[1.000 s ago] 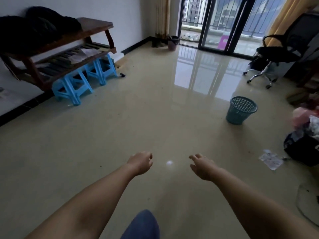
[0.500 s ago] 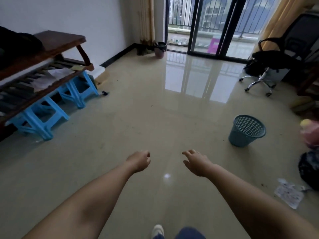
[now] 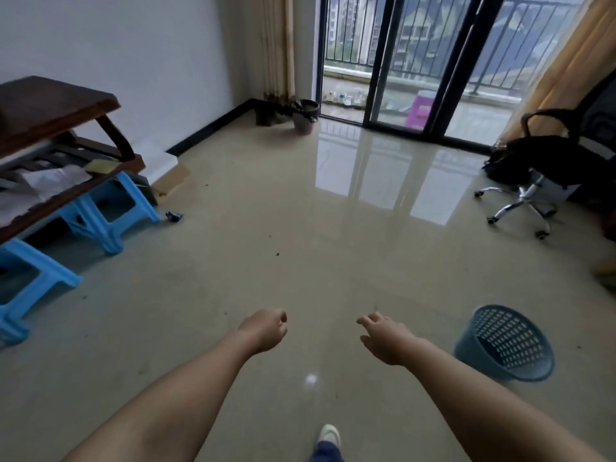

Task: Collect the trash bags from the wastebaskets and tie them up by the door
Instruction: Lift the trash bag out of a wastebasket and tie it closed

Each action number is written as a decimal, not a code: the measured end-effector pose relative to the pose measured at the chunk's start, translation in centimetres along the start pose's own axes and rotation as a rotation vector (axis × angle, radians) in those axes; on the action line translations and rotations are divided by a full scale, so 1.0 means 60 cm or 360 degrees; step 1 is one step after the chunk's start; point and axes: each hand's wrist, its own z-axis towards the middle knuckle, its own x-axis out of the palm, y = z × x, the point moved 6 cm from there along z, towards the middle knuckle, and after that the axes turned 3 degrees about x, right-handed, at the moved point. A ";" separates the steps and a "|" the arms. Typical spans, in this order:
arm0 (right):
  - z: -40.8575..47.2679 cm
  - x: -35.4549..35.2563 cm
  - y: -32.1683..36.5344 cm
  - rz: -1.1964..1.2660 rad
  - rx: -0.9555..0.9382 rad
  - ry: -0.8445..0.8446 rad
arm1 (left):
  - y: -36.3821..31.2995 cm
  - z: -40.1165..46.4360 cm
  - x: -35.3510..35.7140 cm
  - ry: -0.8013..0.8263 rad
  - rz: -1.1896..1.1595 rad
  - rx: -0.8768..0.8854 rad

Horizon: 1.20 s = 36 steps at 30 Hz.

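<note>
A pink wastebasket [image 3: 304, 119] lined with a black trash bag stands far ahead by the curtain, left of the glass balcony door [image 3: 393, 58]. A blue mesh wastebasket [image 3: 506, 348] sits on the floor close by at my right, with no bag visible in it. My left hand [image 3: 265, 330] is held out in front, fingers loosely curled, holding nothing. My right hand [image 3: 381, 336] is also out in front, fingers relaxed and empty, left of the blue basket.
A wooden shelf [image 3: 53, 141] on blue plastic stools [image 3: 110, 218] lines the left wall. A black office chair [image 3: 550, 171] stands at the right. A small dark scrap [image 3: 174, 216] lies on the glossy tile floor. My shoe [image 3: 328, 435] shows below.
I have walked forward across the room: the blue basket has slid from ahead-right to beside my right arm, and the pink basket by the door is nearer. Both hands stay empty.
</note>
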 end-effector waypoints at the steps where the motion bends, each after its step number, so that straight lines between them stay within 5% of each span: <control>1: 0.039 -0.035 -0.012 -0.0024 -0.0005 0.0005 | -0.001 0.034 -0.025 -0.0021 -0.0027 -0.0022; 8: 0.304 -0.219 -0.011 -0.0065 -0.0128 0.0060 | 0.037 0.266 -0.160 -0.0002 -0.0108 -0.0173; 36: 1.412 -0.978 -0.034 0.0009 -0.0102 0.0076 | 0.093 1.402 -0.883 0.0053 -0.0111 -0.0069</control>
